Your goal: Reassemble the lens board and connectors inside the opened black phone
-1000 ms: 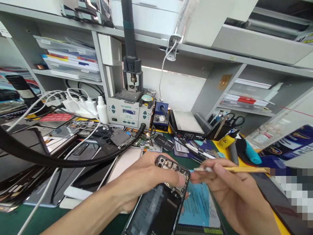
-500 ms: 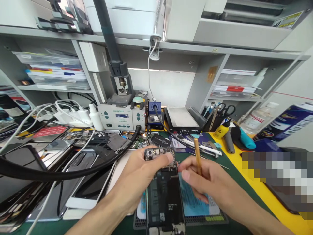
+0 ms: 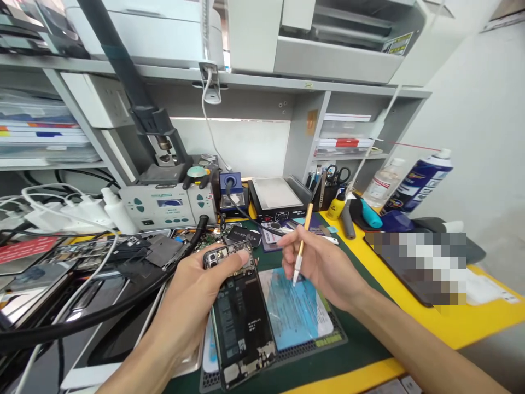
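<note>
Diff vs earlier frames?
Right hand drew away from the opened phone; its gold-handled tool swung from nearly level to steeply upright, tip down over the blue sheet. Camera view turned right. Nothing picked up or released. Left hand still holds the phone by its upper part.

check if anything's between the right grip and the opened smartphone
Nothing visible stands between the right grip and the opened smartphone; the gap over the blue pad is open. The left thumb covers some of the phone's upper circuitry.
</note>
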Tool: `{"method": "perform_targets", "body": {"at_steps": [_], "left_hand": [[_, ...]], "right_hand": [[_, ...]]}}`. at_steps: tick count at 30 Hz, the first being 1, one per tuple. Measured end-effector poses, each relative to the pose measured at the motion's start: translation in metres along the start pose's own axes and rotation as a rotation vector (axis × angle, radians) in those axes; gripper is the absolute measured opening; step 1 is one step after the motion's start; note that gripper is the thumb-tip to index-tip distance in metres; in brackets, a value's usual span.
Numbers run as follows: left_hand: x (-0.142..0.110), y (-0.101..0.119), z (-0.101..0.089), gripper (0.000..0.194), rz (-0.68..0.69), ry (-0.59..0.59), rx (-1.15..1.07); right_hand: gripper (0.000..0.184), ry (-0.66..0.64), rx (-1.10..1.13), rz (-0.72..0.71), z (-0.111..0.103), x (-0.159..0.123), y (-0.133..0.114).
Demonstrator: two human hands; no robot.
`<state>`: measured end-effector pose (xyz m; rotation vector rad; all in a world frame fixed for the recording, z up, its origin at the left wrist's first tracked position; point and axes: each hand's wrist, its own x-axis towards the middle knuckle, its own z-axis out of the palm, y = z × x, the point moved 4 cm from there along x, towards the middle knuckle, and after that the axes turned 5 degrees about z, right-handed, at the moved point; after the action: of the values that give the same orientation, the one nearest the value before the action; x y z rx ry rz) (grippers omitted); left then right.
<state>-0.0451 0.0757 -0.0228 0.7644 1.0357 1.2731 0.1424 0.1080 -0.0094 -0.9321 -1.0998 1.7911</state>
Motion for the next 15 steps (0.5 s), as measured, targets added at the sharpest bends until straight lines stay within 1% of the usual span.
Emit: {"method": "perform_targets", "body": {"at_steps": [2,4,6,8,9,12,14,15], "left_hand": [[0.0,-0.001,0.002,0.026,-0.048,0.012,0.01],[0.001,-0.003,0.003,0.029,-0.07,0.037,0.019],[0.003,-0.005,0.003,0.028,-0.07,0.042,0.047],[0.006,-0.005,0.001,0.021,-0.04,0.027,0.156],[0.008,-0.004,0.0,0.019,0.006,0.024,0.254],[0.012,0.006,-0.001,0.017,0.225,0.027,0.58],[0.013,0.012,0.002,0.017,0.321,0.017,0.688],[0.013,0.014,0.003,0.017,0.341,0.007,0.717]], "right_hand": [[0.036,0.084,-0.073,-0.099,-0.007,-0.001,-0.006],[0.036,0.151,-0.122,-0.161,-0.014,-0.001,-0.011],[0.035,0.167,-0.138,-0.159,-0.02,-0.001,-0.013],[0.032,0.146,-0.138,-0.143,-0.022,-0.001,-0.014],[0.03,0.135,-0.14,-0.139,-0.023,-0.002,-0.014],[0.022,0.094,-0.153,-0.14,-0.021,-0.005,-0.015],[0.02,0.07,-0.159,-0.139,-0.02,-0.007,-0.015],[0.02,0.059,-0.16,-0.139,-0.02,-0.008,-0.015]]}}
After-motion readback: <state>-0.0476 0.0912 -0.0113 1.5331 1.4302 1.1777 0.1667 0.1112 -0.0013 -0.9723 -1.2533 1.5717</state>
